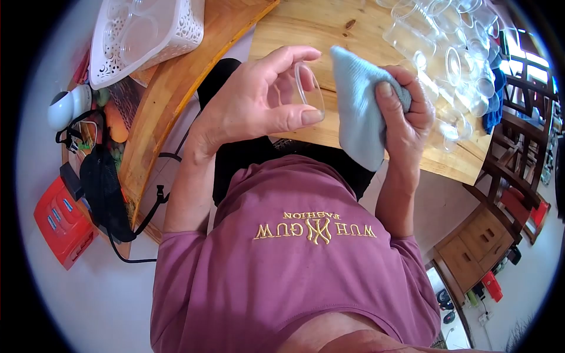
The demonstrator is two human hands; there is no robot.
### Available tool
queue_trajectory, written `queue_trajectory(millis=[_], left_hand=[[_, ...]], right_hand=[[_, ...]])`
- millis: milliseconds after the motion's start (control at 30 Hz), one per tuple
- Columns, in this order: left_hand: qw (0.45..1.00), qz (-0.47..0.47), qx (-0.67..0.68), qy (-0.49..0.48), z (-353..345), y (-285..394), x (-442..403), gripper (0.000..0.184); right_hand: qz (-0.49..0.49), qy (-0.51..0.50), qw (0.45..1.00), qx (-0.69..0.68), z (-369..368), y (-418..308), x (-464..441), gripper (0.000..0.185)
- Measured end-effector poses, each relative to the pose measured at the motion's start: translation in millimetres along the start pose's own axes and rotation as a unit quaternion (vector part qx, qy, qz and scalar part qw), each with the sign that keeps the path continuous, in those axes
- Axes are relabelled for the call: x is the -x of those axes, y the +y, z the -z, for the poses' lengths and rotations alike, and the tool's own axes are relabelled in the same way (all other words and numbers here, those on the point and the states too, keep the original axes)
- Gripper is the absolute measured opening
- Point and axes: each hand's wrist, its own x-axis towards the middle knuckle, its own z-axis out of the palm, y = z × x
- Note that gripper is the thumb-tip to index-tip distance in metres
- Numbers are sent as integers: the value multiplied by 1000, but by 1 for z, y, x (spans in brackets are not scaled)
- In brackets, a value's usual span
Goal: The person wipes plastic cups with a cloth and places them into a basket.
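My left hand (250,97) is curved around a clear plastic cup (319,100), thumb at the near side of its rim and fingers at the far side. The cup is tipped sideways, its rim towards the right, and its body is mostly hidden by my hand. In my right hand (406,106) a light blue cloth (359,106) is bunched, its folded flap pointing at the cup. A small gap separates the cloth from the rim. Both hands are above the near edge of the wooden table (306,29).
Many clear plastic cups (462,65) lie heaped on the table's right side, beside a dark blue cloth (497,88). At the left, a white basket (188,29) with clear plastic containers stands on a curved wooden ledge (170,82). A black bag (106,188) and red box (62,223) are beyond.
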Motion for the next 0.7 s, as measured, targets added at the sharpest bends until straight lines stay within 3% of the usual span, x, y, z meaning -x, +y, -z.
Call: queue_trajectory(millis=[67,100,167,367,433,467,533,667,700], left_hand=[[998,-14,-68,-12,2,-3,-3,89],[997,-14,-68,-13,1,-2,-4,89],[995,11,-80,-65,-1,4,-6,99],[988,59,-98,-104,-9,1,-7,106],[996,7,28,-84,-14,-12,-6,99],[996,7,29,-84,-13,-11,-7,99],[982,86,-12,-165,-10,-3,-8,90],[980,42,66,-182,-11,-10,-9,76],[973,91,94,-190,-9,-8,-8,81]], right_hand=[[11,-114,993,6,6,-15,-3,14],[11,-113,994,6,6,-19,-7,14],[91,-274,953,94,2,-22,-13,17],[112,-270,940,178,-19,-24,-13,27],[157,-245,937,192,-22,-20,-14,27],[157,-245,937,192,-22,-19,-14,27],[216,-231,920,233,-21,-20,-16,29],[232,-219,915,248,-15,-22,-20,29],[242,-185,921,245,-12,-21,-22,29]])
